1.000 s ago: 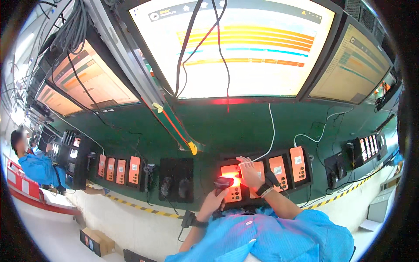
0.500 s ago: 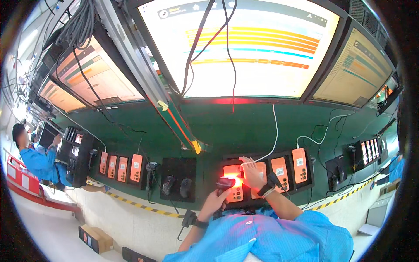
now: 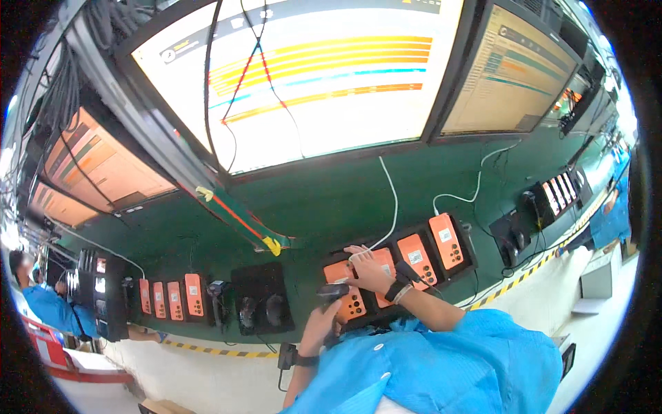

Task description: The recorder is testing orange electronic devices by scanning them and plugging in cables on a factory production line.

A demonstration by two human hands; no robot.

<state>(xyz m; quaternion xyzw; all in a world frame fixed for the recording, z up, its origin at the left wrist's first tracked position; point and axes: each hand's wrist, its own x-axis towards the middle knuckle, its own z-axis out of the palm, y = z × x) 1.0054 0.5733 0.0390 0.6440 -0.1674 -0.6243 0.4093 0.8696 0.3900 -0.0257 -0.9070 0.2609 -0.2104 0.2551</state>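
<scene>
My left hand (image 3: pixel 318 327) is closed round a dark handheld barcode scanner (image 3: pixel 333 292), held over the leftmost orange phone (image 3: pixel 352 306) in a black tray (image 3: pixel 469 258). My right hand (image 3: pixel 373 276) reaches across the tops of the two left phones. Its fingers are closed at the end of a white cable (image 3: pixel 395 200), by the upper edge of the leftmost phone. The second orange phone (image 3: pixel 386 260) is partly under that hand. To its right lie a third orange phone (image 3: pixel 416 257) and a fourth (image 3: pixel 446 238), camera sides up.
A black mat (image 3: pixel 261 279) with two dark mice lies left of the tray. Farther left is another row of orange phones (image 3: pixel 194 293). A large monitor (image 3: pixel 310 83) stands behind, with loose cables before it. A person in blue (image 3: pixel 55 307) works at far left.
The view has swung, so the bench sits farther left. The scanner's bright red light on the leftmost phone has gone out. Both hands stay near the same phones.
</scene>
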